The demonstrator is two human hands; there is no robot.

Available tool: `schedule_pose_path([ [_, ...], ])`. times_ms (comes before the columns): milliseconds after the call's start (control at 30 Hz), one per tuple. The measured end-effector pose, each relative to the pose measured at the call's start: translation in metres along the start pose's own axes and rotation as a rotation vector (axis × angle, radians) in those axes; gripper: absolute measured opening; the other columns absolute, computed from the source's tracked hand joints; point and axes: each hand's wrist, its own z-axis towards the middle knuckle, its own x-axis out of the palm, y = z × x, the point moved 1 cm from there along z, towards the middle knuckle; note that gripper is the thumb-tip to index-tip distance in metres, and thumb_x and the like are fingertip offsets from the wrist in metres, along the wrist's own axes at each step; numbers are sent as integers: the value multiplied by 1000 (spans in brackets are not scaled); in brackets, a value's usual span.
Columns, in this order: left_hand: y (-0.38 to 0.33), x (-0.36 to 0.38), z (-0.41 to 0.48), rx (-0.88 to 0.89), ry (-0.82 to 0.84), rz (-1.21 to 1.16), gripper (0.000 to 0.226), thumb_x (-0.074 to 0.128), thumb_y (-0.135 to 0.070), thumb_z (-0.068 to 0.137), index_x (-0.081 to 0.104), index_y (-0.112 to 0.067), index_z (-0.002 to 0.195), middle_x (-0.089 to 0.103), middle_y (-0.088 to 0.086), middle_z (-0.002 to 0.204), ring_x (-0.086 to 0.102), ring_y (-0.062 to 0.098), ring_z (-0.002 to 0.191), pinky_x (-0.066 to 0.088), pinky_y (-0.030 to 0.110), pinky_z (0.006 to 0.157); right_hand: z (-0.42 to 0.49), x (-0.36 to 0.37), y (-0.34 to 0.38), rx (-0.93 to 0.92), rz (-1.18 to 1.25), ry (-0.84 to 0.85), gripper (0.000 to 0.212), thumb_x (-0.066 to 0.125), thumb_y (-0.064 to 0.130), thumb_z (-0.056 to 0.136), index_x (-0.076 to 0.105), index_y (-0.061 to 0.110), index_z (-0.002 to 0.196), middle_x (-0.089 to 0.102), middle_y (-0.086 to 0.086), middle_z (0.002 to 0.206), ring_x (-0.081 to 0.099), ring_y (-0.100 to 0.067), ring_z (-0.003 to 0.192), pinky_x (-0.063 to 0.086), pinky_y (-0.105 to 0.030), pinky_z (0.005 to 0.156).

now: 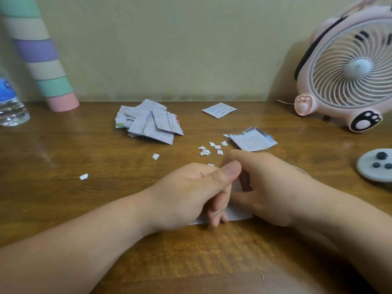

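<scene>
Both hands meet over a white piece of paper lying on the wooden table. My left hand has its fingers curled down onto the paper and its thumb raised. My right hand curls round the paper's right side, thumb underneath near the sheet. Most of the paper is hidden under the hands. Small white paper scraps lie scattered just beyond the hands.
A heap of printed paper pieces lies at centre back. Two folded packets lie to its right. A pink fan stands back right, a grey disc at right, a striped tube and water bottle at left.
</scene>
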Motion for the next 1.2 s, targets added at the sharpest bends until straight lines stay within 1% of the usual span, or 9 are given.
schedule_pose_path([
  [200, -3, -5, 2, -141, -135, -182, 56, 52, -55, 90, 63, -3, 73, 59, 18, 71, 61, 32, 72, 56, 43, 75, -8, -53, -35, 184, -134, -320, 9, 73, 36, 85, 67, 34, 92, 66, 14, 73, 60, -1, 74, 48, -23, 65],
  [267, -5, -5, 3, -157, -137, -176, 53, 53, -51, 89, 65, -1, 77, 62, 15, 74, 62, 29, 74, 57, 38, 73, -11, -59, -42, 285, -127, -138, 26, 71, 54, 79, 64, 39, 99, 67, 17, 75, 62, 0, 70, 48, -28, 61],
  [367, -3, -4, 2, -164, -153, -42, 49, 60, -46, 92, 64, 3, 84, 68, 10, 79, 67, 25, 78, 59, 33, 75, -14, -51, -40, 364, -137, 203, 57, 74, 69, 68, 51, 52, 117, 66, 22, 81, 61, 6, 70, 44, -20, 64],
  [433, -3, -2, 1, -163, -190, 22, 38, 67, -38, 91, 65, 0, 89, 72, 9, 83, 69, 26, 79, 60, 33, 75, -13, -44, -38, 330, -183, 291, 70, 79, 53, 75, 37, 56, 131, 65, 16, 81, 61, 4, 72, 45, -19, 65],
  [533, -4, 0, 0, -166, -272, -5, 14, 71, -17, 93, 66, -6, 101, 72, 16, 91, 69, 25, 75, 61, 35, 70, -12, -38, -34, 217, -132, 219, 70, 72, 22, 85, 32, 49, 136, 67, 18, 80, 62, -1, 74, 50, -19, 69],
  [667, -5, 2, 2, -179, -356, -209, 44, 71, -8, 90, 59, -16, 131, 69, 11, 102, 70, 20, 82, 62, 37, 73, -13, -34, -26, 40, 212, 48, 77, 74, 5, 84, 36, 42, 140, 65, -1, 81, 62, -13, 67, 51, -21, 66],
  [767, -5, 3, 2, -170, -375, -301, 49, 73, -7, 87, 60, -15, 133, 72, 8, 107, 71, 17, 89, 63, 42, 78, -15, -29, -16, -36, 439, 5, 81, 74, -3, 83, 38, 39, 143, 62, -10, 80, 62, -21, 67, 53, -30, 63],
  [1033, -4, 1, 3, -136, -418, -439, 15, 77, -10, 73, 74, -8, 87, 70, 6, 86, 69, 16, 83, 61, 49, 86, -16, -16, -4, -6, 585, -27, 65, 71, 3, 83, 47, 32, 136, 57, -10, 75, 63, -26, 59, 55, -34, 52],
  [1200, -1, 4, 2, -65, -442, -440, 16, 78, -14, 69, 75, -11, 84, 67, 18, 93, 64, 32, 94, 60, 54, 88, -11, -8, 6, 138, 623, -54, 9, 69, 23, 93, 68, 23, 102, 60, -7, 59, 59, -31, 47, 56, -51, 42],
])
